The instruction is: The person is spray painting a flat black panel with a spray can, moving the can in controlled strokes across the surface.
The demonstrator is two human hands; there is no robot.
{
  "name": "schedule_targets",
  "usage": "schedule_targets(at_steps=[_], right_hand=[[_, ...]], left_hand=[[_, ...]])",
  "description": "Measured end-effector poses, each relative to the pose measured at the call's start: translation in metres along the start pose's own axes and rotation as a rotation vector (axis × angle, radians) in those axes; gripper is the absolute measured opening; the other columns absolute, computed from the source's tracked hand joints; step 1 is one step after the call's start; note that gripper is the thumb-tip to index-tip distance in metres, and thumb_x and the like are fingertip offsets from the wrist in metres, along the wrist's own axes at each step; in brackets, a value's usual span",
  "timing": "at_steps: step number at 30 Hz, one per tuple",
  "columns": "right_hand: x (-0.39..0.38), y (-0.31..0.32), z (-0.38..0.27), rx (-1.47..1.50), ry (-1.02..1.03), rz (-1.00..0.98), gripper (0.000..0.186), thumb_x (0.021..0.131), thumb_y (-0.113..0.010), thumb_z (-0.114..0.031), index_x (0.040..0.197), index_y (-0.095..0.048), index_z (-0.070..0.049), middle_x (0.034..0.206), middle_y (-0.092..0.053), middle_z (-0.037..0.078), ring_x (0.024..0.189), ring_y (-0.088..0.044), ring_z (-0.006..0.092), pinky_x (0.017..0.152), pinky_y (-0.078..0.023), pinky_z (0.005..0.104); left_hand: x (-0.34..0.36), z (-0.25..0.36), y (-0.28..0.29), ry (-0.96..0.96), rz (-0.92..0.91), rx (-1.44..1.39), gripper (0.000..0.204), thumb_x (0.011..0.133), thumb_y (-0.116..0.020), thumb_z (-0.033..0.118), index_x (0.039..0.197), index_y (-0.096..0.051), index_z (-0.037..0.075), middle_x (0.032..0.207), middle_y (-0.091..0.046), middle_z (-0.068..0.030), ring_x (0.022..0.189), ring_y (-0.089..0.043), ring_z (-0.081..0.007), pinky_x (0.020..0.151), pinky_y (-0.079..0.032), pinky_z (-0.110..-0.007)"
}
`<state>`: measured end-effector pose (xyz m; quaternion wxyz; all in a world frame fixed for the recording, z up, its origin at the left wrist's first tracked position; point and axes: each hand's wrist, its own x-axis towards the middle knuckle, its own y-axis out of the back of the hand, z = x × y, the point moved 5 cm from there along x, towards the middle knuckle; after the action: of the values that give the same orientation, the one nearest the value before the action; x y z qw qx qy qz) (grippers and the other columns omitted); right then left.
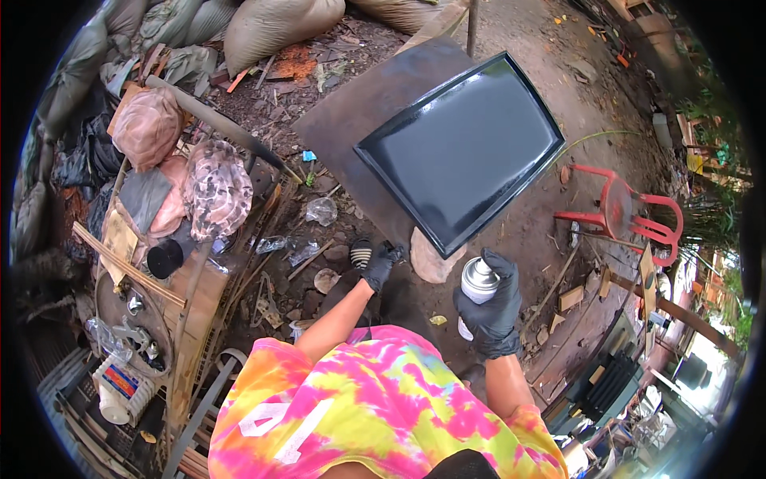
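Observation:
A glossy black rectangular tray-shaped panel leans tilted on a dark brown board, propped over a stone. My right hand, in a black glove, grips a silver spray can upright just below the panel's lower corner. My left hand, also black-gloved, reaches down to the ground left of the stone, fingers curled near a small dark object; what it grips is unclear. My bright tie-dye shirt fills the bottom of the view.
A red metal stool frame lies to the right of the panel. Sacks, bundled cloth and scrap wood crowd the left. A black cap, plastic scraps and wood pieces litter the dirt. More clutter lies at the lower right.

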<state>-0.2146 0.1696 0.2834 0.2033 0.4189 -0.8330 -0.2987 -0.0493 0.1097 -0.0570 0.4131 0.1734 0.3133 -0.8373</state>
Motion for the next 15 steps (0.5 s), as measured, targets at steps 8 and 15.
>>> schedule_targets(at_steps=[8, 15], right_hand=[[0.028, -0.014, -0.013, -0.034, 0.066, -0.022, 0.061, 0.068, -0.082, -0.004, 0.123, -0.057, -0.013, 0.125, -0.066, 0.014, 0.11, -0.07, 0.0337, 0.091, -0.058, 0.0403], [0.05, -0.027, -0.023, 0.043, 0.033, -0.057, 0.065, 0.067, -0.082, -0.003, 0.126, -0.057, -0.01, 0.126, -0.066, 0.012, 0.115, -0.067, 0.0241, 0.1, -0.053, 0.0352]], left_hand=[[-0.001, 0.027, 0.034, -0.136, 0.306, -0.176, 0.04, 0.103, -0.066, 0.017, 0.138, -0.058, 0.0, 0.123, -0.068, -0.0079, 0.106, -0.064, -0.0189, 0.093, -0.052, -0.033], [0.026, 0.102, 0.116, -0.601, 0.834, -0.016, 0.056, 0.1, -0.071, 0.018, 0.148, -0.049, -0.001, 0.137, -0.062, -0.0103, 0.12, -0.059, -0.0211, 0.106, -0.046, -0.038]])
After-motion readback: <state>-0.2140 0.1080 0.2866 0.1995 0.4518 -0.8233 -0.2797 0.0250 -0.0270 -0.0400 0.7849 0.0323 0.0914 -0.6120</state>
